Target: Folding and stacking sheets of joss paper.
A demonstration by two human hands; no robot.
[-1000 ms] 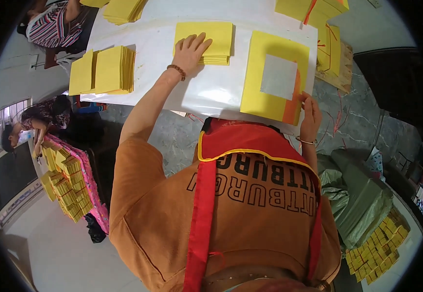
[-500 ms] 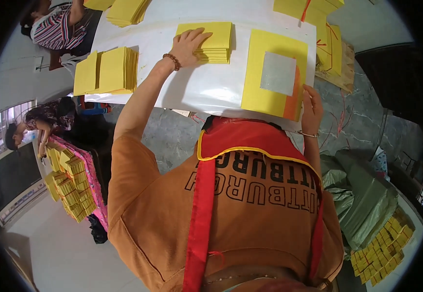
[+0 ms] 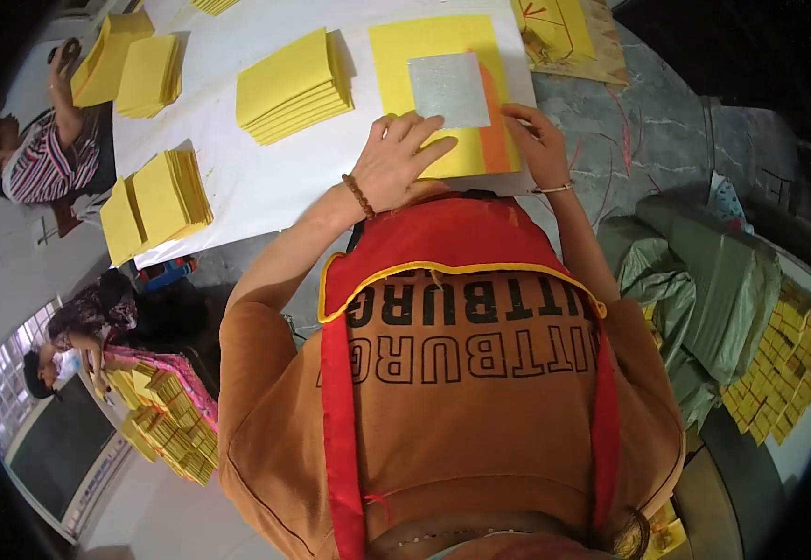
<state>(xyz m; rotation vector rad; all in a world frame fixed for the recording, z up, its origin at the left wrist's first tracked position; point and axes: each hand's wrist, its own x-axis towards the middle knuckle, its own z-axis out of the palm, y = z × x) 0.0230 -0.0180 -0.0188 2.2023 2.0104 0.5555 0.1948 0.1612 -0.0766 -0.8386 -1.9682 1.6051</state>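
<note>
On the white table lies a large yellow paper sheet, with a silvery square and an orange strip on it. My left hand rests on the sheet's near left part, fingers spread and nothing gripped. My right hand is at the sheet's right edge, beside the orange strip; its fingers are loosely bent and apart. Left of the sheet sits a folded yellow paper stack, untouched by either hand.
More yellow stacks stand along the white table's left side. Two people work at left, one by a pink-covered surface piled with yellow bundles. Green sheeting and more yellow bundles lie at right.
My left hand has left the folded yellow stack and come down to the large sheet. My right hand stays by the sheet's right edge. The whole view has shifted.
</note>
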